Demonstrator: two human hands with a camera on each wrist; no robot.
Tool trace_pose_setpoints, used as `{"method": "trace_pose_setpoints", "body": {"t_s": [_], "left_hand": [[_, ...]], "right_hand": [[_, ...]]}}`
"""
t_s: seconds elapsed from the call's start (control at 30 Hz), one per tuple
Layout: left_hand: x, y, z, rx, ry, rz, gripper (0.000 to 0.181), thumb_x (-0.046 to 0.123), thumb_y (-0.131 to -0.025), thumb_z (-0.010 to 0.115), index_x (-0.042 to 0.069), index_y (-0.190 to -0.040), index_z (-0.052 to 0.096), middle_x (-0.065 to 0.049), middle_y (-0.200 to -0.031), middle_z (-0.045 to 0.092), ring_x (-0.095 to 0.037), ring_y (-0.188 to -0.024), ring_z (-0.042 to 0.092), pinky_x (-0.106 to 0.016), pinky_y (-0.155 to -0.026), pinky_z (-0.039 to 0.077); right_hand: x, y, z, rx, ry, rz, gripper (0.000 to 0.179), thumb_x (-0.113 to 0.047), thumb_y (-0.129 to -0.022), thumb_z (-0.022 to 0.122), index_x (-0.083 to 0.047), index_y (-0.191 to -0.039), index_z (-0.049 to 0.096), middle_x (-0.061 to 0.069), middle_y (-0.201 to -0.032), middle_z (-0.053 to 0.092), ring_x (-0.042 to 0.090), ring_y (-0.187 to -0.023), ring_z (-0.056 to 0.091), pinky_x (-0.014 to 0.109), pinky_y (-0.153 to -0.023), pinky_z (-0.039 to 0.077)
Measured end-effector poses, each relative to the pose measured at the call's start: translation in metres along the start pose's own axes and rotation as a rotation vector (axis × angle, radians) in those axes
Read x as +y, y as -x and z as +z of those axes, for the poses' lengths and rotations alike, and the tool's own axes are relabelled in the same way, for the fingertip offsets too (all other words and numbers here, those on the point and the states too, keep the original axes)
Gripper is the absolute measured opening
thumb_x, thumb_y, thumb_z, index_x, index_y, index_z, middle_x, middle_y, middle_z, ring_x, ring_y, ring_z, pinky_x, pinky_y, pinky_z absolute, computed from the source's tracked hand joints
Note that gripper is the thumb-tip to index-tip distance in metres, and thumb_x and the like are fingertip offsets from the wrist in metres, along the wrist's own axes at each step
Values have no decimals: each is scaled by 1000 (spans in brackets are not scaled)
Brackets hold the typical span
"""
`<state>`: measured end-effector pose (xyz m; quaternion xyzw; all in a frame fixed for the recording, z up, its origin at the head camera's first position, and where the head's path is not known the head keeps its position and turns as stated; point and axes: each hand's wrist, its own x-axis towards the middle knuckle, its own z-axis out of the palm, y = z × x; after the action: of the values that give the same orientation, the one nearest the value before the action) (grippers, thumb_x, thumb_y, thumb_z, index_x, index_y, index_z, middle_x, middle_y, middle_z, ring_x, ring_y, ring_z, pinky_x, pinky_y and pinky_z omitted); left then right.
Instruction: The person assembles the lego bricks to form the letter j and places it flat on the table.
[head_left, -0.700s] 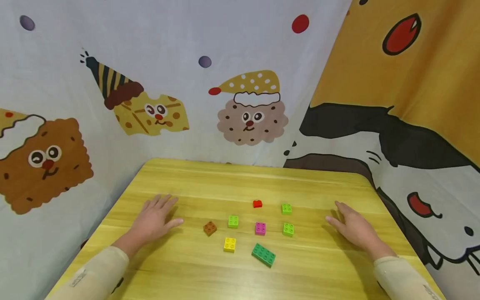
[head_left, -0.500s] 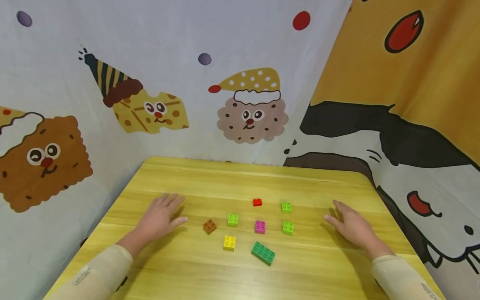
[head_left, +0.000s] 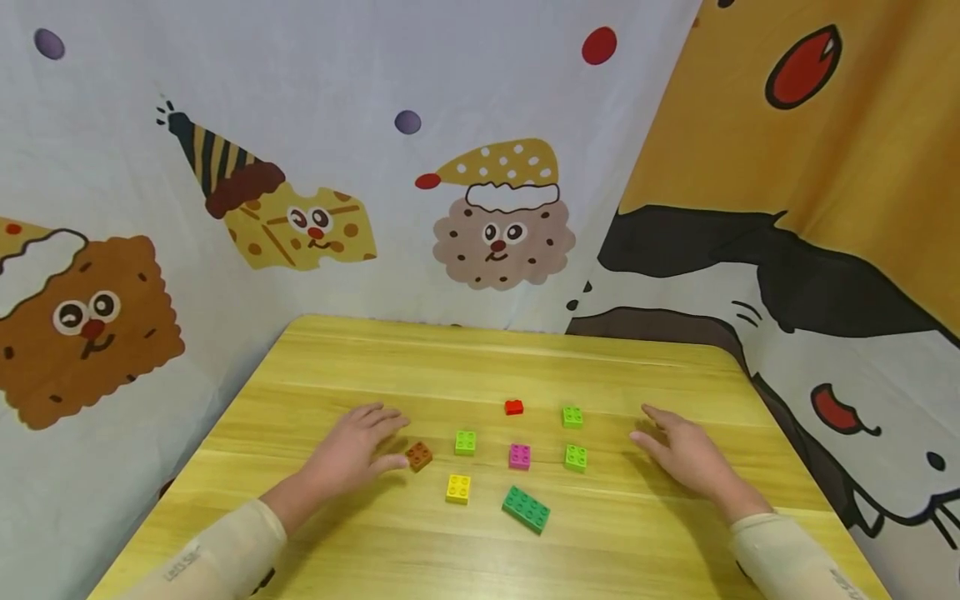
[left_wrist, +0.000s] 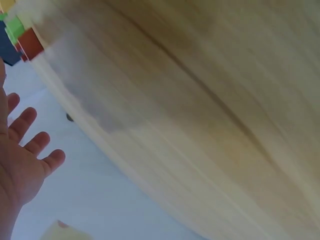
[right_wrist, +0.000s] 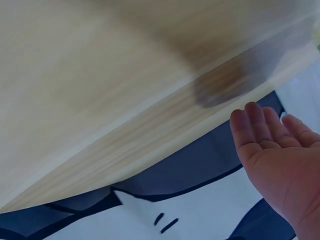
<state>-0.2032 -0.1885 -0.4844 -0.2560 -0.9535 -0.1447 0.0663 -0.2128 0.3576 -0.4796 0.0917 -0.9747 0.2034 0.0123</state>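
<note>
My left hand (head_left: 347,452) hovers over the table's left part with fingers extended, its thumb tip right beside a brown toy brick (head_left: 419,456). On the right, my right hand (head_left: 686,451) is held with relaxed, fairly straight fingers, a short way from two lime bricks (head_left: 576,457). Neither hand holds anything. Between the hands lie another lime brick (head_left: 465,442), a yellow brick (head_left: 458,489), a magenta brick (head_left: 520,457), a small red brick (head_left: 513,407) and a longer green brick (head_left: 526,509). In the left wrist view the brown brick (left_wrist: 31,44) shows past the fingers.
The wooden table (head_left: 390,358) has rounded far corners. Behind it and along its sides hangs a white and orange cloth (head_left: 337,67) printed with cartoon figures.
My left hand has moved right, towards the brown brick. My right hand has shifted a little left, towards the bricks. The bricks stay where they were.
</note>
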Motion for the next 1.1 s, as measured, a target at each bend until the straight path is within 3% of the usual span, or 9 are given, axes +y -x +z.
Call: {"method": "trace_pose_setpoints", "body": {"t_s": [0.3,0.87,1.1], "left_hand": [[18,-1,7,-18,32,60,52,48,-94,79,16,-134,74,-11,-149,66,-44,-144,55,-67,-119,45],[29,0,14,-6,63,94,51,46,-91,82,16,-131,75,-11,-144,69,-43,-140,58,-65,-119,46],[35,-1,16,-10,88,107,43,45,-91,82,16,-122,77,-9,-143,70,-42,-140,58,-63,-121,44]], "right_hand": [[-24,-1,8,-9,-38,-34,65,-45,-107,64,0,-152,55,29,-147,63,48,-126,67,66,-104,56],[-48,-7,22,-51,-65,-76,55,-40,-106,66,-2,-145,63,21,-143,68,42,-130,66,62,-109,54],[-55,-9,30,-83,-110,-68,54,-40,-106,68,-3,-146,63,18,-144,68,40,-134,65,60,-112,53]]}}
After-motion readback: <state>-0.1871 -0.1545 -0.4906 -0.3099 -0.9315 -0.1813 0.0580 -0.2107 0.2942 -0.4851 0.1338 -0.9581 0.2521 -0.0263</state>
